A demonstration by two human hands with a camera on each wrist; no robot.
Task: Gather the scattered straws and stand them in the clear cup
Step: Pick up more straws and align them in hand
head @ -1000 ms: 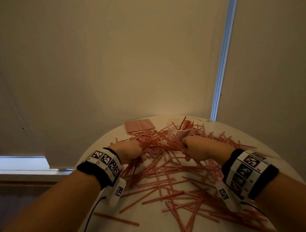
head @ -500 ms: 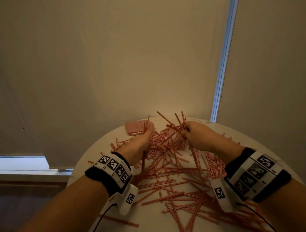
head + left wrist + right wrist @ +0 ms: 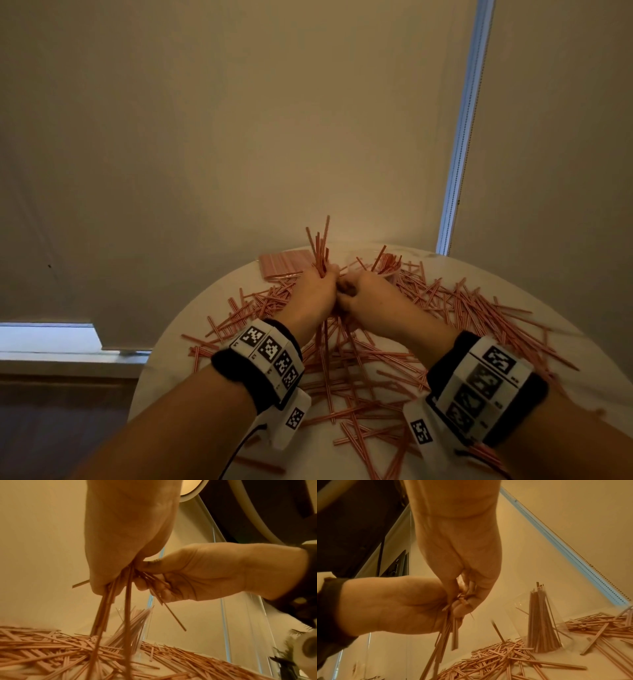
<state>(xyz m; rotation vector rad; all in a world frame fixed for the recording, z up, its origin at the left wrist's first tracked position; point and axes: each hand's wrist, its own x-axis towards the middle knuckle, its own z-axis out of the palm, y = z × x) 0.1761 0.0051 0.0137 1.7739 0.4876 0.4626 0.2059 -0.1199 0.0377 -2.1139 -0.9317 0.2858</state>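
Standing nearly upright above the bench [image 3: 164, 370], a bundle [image 3: 320, 248] of red-and-white straws is held in the left hand [image 3: 313, 296], whose fingers are curled round it. The tops of the bundle fan out above the fist, and its lower ends hang below the hand toward the bench, as is seen from the left wrist. The right hand [image 3: 368, 296] is pressed against the left, knuckle to knuckle. Its fingers [image 3: 164, 586] are curled as well, and a few straws are pinched in that grip, with one thin straw angled down and away from it.

Loose straws [image 3: 455, 308] are scattered over most of the round bench, crossing one another in a thick layer beneath and around both wrists. The cup [image 3: 539, 623] is set on the bench beyond the right hand, near the far edge. It is clear, and a cluster of straws is leaned together inside it, tips up. In the head view only the straw tips above it are made out behind the right hand.

A flat pack [image 3: 284, 264] of straws is laid on the bench to the far left of the hands. Marker bands [image 3: 270, 356] are worn on both wrists.
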